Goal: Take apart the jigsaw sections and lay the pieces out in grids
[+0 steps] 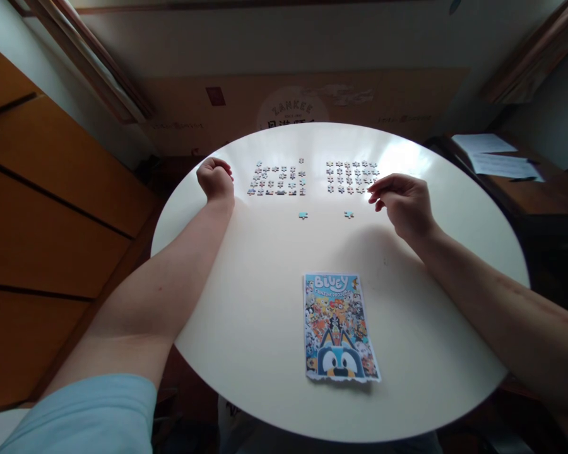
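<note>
My left hand (pixel 216 179) rests in a loose fist on the far left part of the table, beside the left group of puzzle pieces (pixel 280 178). No object shows in it. At the right group of puzzle pieces (pixel 351 176), my right hand (pixel 403 200) hovers with its fingers drawn together in a pinch. Whether a small piece is between those fingertips cannot be made out. Two light-blue puzzle pieces lie apart, nearer to me: one on the left (pixel 303 215) and one on the right (pixel 349 215).
A Bluey picture sheet (pixel 339 334) with a torn lower edge lies on the round white table (pixel 246 302) close to me. Papers (pixel 497 161) and a dark pen (pixel 522 179) are on a brown side table at right. Wooden cabinets (pixel 42 202) stand at left.
</note>
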Action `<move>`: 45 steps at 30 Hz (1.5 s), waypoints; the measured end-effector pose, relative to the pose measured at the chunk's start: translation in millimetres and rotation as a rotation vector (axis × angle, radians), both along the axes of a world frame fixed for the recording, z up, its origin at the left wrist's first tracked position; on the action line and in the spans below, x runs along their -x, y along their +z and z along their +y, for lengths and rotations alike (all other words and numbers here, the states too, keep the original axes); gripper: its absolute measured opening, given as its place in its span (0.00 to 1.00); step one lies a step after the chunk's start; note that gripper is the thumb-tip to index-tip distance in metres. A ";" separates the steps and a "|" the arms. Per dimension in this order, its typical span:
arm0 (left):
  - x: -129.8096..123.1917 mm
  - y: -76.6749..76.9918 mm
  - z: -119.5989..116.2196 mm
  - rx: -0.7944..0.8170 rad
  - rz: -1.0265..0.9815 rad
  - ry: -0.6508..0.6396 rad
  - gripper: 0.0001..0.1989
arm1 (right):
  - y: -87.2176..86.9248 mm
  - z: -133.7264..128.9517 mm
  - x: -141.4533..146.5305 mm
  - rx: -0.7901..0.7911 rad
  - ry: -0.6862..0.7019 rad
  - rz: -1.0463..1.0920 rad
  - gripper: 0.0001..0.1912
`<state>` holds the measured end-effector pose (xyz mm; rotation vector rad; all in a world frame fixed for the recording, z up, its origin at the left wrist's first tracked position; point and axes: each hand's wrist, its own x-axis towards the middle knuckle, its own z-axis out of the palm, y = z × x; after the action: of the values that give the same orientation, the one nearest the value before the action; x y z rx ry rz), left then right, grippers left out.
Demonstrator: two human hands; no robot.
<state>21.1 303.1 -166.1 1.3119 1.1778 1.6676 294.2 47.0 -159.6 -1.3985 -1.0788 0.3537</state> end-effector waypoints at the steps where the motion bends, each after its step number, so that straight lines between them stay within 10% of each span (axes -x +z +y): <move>1: 0.0 0.3 -0.4 0.000 -0.001 0.001 0.09 | -0.2 -0.1 -0.2 0.003 0.000 -0.004 0.13; 29: 14.8 4.4 -2.8 0.026 0.118 0.048 0.10 | 1.5 3.9 7.0 0.026 0.017 0.116 0.11; 45: -16.5 15.1 -43.8 -0.637 1.109 -0.192 0.10 | -1.1 5.0 3.9 0.017 0.013 0.110 0.11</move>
<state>37.6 259.3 -151.0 2.8579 0.9959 1.1528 290.3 52.0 -160.7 -1.3713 -0.9968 0.4452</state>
